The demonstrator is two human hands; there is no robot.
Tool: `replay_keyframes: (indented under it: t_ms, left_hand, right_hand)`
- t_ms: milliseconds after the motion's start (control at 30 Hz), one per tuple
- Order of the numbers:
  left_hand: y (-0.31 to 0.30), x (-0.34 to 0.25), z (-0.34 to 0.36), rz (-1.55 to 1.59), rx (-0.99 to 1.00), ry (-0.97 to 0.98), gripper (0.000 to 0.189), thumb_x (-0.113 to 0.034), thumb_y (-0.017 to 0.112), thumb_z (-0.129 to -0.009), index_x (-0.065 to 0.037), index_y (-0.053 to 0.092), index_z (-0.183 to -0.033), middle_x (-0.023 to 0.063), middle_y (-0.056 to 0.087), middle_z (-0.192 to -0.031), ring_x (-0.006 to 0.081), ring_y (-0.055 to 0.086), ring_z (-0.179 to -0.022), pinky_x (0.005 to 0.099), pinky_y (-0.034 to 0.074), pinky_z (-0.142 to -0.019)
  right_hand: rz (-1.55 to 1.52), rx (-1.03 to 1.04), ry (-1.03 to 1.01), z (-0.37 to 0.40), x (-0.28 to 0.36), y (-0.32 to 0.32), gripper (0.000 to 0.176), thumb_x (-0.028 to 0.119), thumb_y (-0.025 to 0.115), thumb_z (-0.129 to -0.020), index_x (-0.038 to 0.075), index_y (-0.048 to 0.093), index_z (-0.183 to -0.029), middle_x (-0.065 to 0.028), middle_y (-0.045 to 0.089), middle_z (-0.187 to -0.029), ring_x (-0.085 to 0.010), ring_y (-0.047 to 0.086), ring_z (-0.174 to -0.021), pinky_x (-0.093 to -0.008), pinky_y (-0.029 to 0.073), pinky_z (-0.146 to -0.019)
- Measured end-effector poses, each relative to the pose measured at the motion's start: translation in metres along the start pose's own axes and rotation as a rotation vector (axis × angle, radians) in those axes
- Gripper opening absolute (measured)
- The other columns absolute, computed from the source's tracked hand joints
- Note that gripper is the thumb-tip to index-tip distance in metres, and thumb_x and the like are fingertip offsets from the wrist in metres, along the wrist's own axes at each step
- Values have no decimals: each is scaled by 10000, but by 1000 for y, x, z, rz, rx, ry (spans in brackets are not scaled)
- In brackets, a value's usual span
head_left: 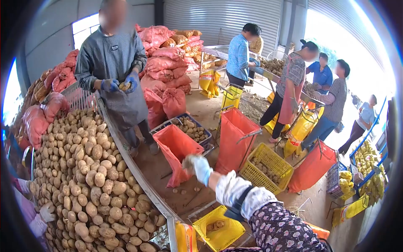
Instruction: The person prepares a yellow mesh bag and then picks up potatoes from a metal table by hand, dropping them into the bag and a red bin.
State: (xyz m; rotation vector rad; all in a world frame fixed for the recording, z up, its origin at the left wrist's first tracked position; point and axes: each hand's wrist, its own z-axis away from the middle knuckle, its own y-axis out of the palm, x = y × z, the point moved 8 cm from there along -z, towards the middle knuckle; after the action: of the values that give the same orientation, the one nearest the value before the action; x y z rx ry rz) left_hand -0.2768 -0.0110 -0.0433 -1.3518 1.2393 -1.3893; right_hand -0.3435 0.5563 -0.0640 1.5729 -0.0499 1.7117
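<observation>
My right hand (197,168), in a light blue glove with soiled fingers, reaches out beside the near edge of an open red bag (178,145). Its fingers are blurred, and whether they hold anything cannot be made out. A white cuff, a dark band and a floral sleeve (281,229) cover the arm. My left hand is not in view. To the left lies a large heap of potatoes (98,180) behind a metal rail (140,182). Below my hand, a yellow bag (220,227) hangs open with a few potatoes inside.
Across the heap, a person (113,63) in blue gloves holds a potato. Another person's gloved hand (47,212) touches the heap's left side. Several people work behind at a sorting table (268,74). A yellow crate (268,168), blue crate (205,140) and red bag (237,140) stand ahead.
</observation>
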Motion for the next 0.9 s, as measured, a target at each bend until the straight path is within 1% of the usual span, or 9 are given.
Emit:
replay_keyframes:
  t_ms: [33, 267, 333, 400, 467, 533, 667, 733, 900]
  left_hand:
    - [-4, 2, 3, 0, 14, -16, 626, -476, 445, -916, -123, 359, -1425, 137, 319, -1474, 428, 228, -1356, 624, 230, -1046]
    - [6, 11, 5, 93, 85, -91, 639, -473, 377, -933, -107, 296, -1450, 119, 258, -1516, 425, 167, -1387, 563, 161, -1104]
    - [-5, 5, 4, 83, 102, -85, 640, -468, 395, -931, -92, 311, -1442, 123, 272, -1508, 422, 184, -1381, 566, 185, -1094]
    - [-17, 2, 10, 108, 98, -23, 647, -481, 405, -927, -74, 336, -1427, 150, 296, -1489, 416, 207, -1374, 568, 213, -1081]
    - [-20, 11, 24, 204, -12, -1, 632, -474, 431, -925, -61, 376, -1400, 173, 330, -1463, 415, 251, -1355, 565, 247, -1066]
    - [-51, 12, 49, 200, -100, 57, 631, -466, 474, -914, -53, 395, -1385, 180, 358, -1442, 405, 290, -1339, 567, 267, -1053]
    - [-23, 67, 109, 179, -203, -98, 667, -477, 484, -899, -58, 369, -1406, 196, 345, -1446, 415, 287, -1338, 586, 258, -1049]
    - [1, 81, 125, 109, 44, -149, 718, -514, 458, -888, -46, 338, -1419, 208, 303, -1469, 424, 275, -1341, 588, 244, -1056]
    - [27, 98, 127, 159, 58, -120, 818, -516, 535, -819, -38, 295, -1439, 187, 274, -1492, 416, 265, -1348, 559, 230, -1076]
  right_hand:
    - [-11, 97, 121, 24, -23, 14, 151, 190, 536, -890, 80, 613, -821, -69, 646, -725, -171, 602, -568, -301, 479, -492]
    - [532, 389, 258, 160, -88, 105, 297, 333, 570, -931, 45, 622, -877, -57, 652, -719, -121, 611, -652, -264, 493, -594]
    - [1023, 479, -14, 186, -74, 146, 322, 355, 588, -908, 37, 619, -865, -105, 625, -689, -204, 605, -650, -307, 491, -635]
    - [1137, 593, -418, 207, -91, 190, 298, 312, 617, -861, 53, 618, -1009, -180, 628, -911, -357, 601, -859, -393, 492, -767]
    - [1173, 698, -545, 237, -112, 218, 376, 275, 610, -855, 84, 556, -1174, -184, 594, -1085, -366, 573, -1003, -424, 470, -860]
    - [1412, 948, -463, 261, -134, 244, 555, 309, 629, -815, 113, 466, -1308, -175, 532, -1195, -371, 504, -1128, -442, 428, -936]
    - [1634, 951, -596, 289, -158, 246, 642, 397, 597, -829, 146, 405, -1388, -211, 353, -1400, -404, 336, -1293, -479, 321, -1045]
    - [1803, 964, -546, 292, -178, 239, 694, 465, 552, -845, 172, 344, -1439, -219, 181, -1512, -423, 182, -1382, -493, 208, -1116]
    - [1857, 886, -550, 293, -183, 245, 706, 479, 529, -856, 179, 306, -1456, -237, 173, -1508, -427, 173, -1387, -493, 184, -1123]
